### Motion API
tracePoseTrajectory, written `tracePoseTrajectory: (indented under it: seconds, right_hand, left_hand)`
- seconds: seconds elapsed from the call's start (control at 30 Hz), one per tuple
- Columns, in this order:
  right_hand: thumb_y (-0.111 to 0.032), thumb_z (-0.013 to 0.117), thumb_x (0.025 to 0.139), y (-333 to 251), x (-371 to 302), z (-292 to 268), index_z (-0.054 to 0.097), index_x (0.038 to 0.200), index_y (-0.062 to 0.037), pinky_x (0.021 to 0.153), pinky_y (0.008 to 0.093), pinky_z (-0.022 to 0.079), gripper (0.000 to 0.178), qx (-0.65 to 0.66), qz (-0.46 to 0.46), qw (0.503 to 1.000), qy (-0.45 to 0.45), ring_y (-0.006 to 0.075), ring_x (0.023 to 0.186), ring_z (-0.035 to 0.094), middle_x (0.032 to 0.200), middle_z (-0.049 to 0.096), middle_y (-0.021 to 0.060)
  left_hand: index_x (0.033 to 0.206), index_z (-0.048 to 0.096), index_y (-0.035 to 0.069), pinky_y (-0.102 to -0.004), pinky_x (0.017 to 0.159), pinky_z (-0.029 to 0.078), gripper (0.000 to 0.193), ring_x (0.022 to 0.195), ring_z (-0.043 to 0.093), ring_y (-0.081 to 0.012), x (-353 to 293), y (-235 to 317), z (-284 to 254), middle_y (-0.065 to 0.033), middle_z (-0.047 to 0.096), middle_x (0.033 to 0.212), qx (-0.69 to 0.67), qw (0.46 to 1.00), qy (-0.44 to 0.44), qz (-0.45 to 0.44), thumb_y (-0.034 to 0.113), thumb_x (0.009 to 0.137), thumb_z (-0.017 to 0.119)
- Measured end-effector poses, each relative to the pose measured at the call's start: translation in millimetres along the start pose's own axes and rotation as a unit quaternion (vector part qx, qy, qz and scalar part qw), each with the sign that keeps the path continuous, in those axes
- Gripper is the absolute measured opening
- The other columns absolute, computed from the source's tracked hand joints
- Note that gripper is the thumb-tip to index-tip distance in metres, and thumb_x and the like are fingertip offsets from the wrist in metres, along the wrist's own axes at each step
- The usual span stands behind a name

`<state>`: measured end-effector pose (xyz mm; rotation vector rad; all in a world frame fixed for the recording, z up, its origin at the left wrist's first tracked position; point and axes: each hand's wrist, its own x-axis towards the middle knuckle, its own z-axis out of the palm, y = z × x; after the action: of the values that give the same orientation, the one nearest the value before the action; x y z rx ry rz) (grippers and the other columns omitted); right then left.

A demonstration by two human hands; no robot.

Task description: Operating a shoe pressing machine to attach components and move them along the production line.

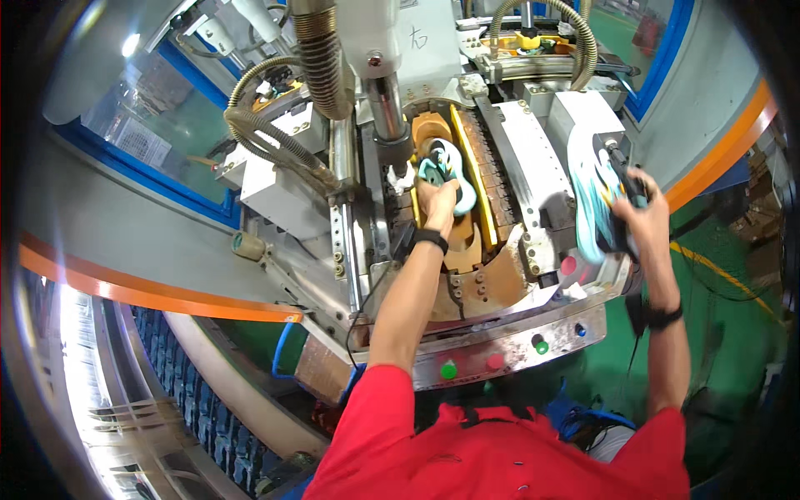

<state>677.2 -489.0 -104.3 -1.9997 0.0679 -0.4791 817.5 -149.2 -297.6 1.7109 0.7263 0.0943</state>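
Inside the machine's cradle lies a shoe [463,193] with a pale teal and white sole and a dark upper. My left hand [438,202] reaches into the cradle, its fingers closed on the shoe's dark opening. Off to the right, my right hand [648,210] grips a second shoe [587,212] by its dark upper. That shoe's teal and white sole faces left, beside the machine's white block. Part of its upper is hidden by my fingers. Tan pads and a yellow strip [472,175] line the cradle around the first shoe.
A metal piston [386,108] and a ribbed hose [323,62] hang just left of the cradle. Along the front edge runs a button panel [512,350] with green and red buttons. Orange-edged guards curve on both sides. More stations stand behind; a metal conveyor-like structure is at lower left.
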Motion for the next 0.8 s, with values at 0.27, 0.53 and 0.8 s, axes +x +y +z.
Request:
tracePoseTrajectory:
  seconds: [0.27, 0.53, 0.8]
  right_hand:
    - [-0.032, 0.077, 0.06, -45.0, 125.2, 192.2, 0.063, 0.099, 0.0099, 0.08, 0.0387, 0.052, 0.059, -0.271, 0.039, 0.916, -0.292, 0.0353, 0.093, 0.067, 0.098, 0.066, 0.0281]
    - [-0.02, 0.059, 0.081, 36.1, 61.9, 358.0, 0.05, 0.101, 0.0049, 0.074, 0.0447, 0.056, 0.033, -0.325, -0.093, 0.93, -0.143, 0.0384, 0.087, 0.069, 0.087, 0.067, 0.0269]
    - [-0.012, 0.059, 0.081, -38.2, -15.0, 296.4, 0.053, 0.101, 0.0032, 0.07, 0.0493, 0.052, 0.026, -0.199, -0.267, 0.912, -0.24, 0.0413, 0.081, 0.065, 0.091, 0.065, 0.0267]
  left_hand:
    - [0.119, 0.057, -0.002, -0.0358, 0.076, 0.056, 0.04, 0.091, 0.065, -0.0182, -239.7, 28.0, -185.9, -0.0086, 0.065, 0.106, -0.298, 0.909, -0.256, -0.139, 0.009, 0.083, 0.072]
    - [0.128, 0.049, -0.006, -0.0341, 0.093, 0.049, 0.05, 0.103, 0.063, -0.0209, -391.1, -12.0, -322.9, -0.0111, 0.062, 0.115, -0.353, 0.929, 0.089, -0.063, 0.001, 0.082, 0.066]
    - [0.118, 0.056, -0.001, -0.0345, 0.079, 0.054, 0.038, 0.096, 0.063, -0.0189, -480.7, -96.9, -326.2, -0.006, 0.063, 0.105, -0.319, 0.874, 0.345, -0.123, 0.01, 0.084, 0.069]
